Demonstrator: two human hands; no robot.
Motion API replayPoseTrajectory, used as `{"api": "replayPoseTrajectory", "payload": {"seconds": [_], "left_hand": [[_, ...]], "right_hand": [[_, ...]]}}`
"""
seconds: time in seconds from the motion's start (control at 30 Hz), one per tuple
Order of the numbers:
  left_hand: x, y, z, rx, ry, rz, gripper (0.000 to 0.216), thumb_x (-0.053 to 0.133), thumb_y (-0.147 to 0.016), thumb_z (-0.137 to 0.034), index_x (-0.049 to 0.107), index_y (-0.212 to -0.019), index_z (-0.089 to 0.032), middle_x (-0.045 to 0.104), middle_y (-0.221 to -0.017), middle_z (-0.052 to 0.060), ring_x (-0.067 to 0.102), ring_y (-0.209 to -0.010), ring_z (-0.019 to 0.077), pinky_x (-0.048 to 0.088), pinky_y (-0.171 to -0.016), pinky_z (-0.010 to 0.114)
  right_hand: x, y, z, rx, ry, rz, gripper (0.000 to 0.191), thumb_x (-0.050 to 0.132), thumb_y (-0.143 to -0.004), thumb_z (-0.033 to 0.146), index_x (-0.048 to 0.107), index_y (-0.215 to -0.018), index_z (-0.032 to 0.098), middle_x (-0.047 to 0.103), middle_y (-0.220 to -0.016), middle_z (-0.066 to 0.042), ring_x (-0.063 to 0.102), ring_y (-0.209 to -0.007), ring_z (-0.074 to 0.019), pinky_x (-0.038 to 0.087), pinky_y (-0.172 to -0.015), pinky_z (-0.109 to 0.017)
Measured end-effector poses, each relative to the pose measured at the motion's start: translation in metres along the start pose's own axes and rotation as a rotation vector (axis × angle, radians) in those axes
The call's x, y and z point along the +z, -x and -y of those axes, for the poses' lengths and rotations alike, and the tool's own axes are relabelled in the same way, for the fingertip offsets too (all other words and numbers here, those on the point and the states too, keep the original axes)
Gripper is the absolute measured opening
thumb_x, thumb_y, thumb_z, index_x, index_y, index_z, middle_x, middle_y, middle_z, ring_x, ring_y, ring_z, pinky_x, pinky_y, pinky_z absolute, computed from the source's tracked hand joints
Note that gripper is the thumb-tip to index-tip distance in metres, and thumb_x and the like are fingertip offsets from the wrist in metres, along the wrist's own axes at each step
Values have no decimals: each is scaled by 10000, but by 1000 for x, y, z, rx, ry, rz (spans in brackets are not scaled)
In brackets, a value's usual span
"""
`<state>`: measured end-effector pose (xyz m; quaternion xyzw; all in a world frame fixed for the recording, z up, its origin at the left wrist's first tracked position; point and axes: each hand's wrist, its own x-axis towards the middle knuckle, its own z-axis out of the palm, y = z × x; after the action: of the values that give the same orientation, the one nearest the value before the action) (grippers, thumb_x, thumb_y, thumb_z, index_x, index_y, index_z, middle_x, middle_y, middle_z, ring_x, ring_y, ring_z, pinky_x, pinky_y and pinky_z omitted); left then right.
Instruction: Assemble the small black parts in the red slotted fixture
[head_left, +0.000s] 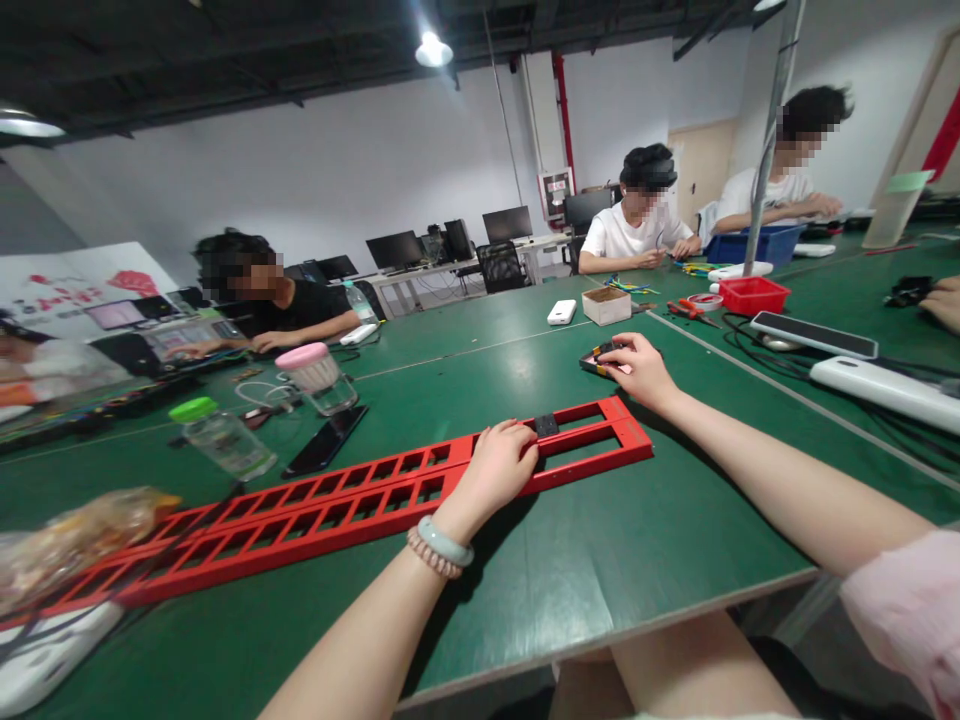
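**Two hands on a red rail and a small black device**

The left hand (491,468) lies on the long red slotted rail (337,500). Its fingers are bent over the far edge, just beside a small black block (546,425) that sits in the rail. The thumb is hidden, so I cannot tell if this grip is clamped or only resting. The right hand (641,370) is further away, and its grip is closed around a small black device with yellow and red marks (594,358) that lies on the tabletop.

The rail lies flat and runs diagonally from the near left to the middle of the green tabletop (600,540). A second rail of the same kind lies beside it.

Behind the rail there are a black phone (324,440), a clear jar with a pink lid (319,378) and a clear bottle with a green lid (221,435). A crumpled plastic bag (75,545) covers the left end of the rail. On the right lies a white power strip (885,385) with black cables, and further back there are a red plastic tray (752,295) and a small cardboard box (606,305).

Three other persons sit at the far side and work with their own hands. The room has white walls, a dark ceiling with round lamps, and monitors on desks at the back.
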<state>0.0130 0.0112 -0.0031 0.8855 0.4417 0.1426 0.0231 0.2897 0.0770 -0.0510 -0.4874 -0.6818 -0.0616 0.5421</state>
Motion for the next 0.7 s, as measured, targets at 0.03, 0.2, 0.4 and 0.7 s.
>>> {"api": "replayPoseTrajectory", "payload": {"seconds": [0.03, 0.2, 0.4, 0.7], "left_hand": [[0, 0, 0, 0, 0, 1, 220, 436, -831, -209, 653, -806, -193, 675, -897, 60, 591, -967, 204, 365, -1014, 397], [1, -2, 2, 11, 7, -8, 215, 440, -830, -215, 653, -801, -195, 677, -906, 62, 589, -979, 207, 365, -1012, 400], [1, -3, 4, 29, -4, -11, 215, 437, -835, -217, 647, -793, -197, 674, -912, 63, 583, -978, 209, 374, -995, 390], [-2, -2, -1, 48, -29, -11, 245, 407, -844, -178, 625, -730, -174, 660, -855, 73, 575, -927, 211, 422, -891, 353]], "right_hand": [[0, 0, 5, 27, -24, -5, 152, 617, -770, 267, 725, -864, 218, 563, -1072, -95, 565, -977, -216, 487, -823, -362], [-1, 0, 26, 123, -141, 69, 183, 679, -719, 320, 735, -850, 205, 601, -929, -73, 593, -763, -173, 517, -696, -322], [-1, 3, 48, 47, -183, 172, 199, 702, -700, 324, 740, -867, 223, 568, -942, -72, 575, -898, -197, 501, -793, -355], [3, 13, 77, -1, -235, 458, 435, 671, -708, 206, 627, -1141, 215, 550, -899, -44, 545, -732, -138, 484, -718, -320]]}}
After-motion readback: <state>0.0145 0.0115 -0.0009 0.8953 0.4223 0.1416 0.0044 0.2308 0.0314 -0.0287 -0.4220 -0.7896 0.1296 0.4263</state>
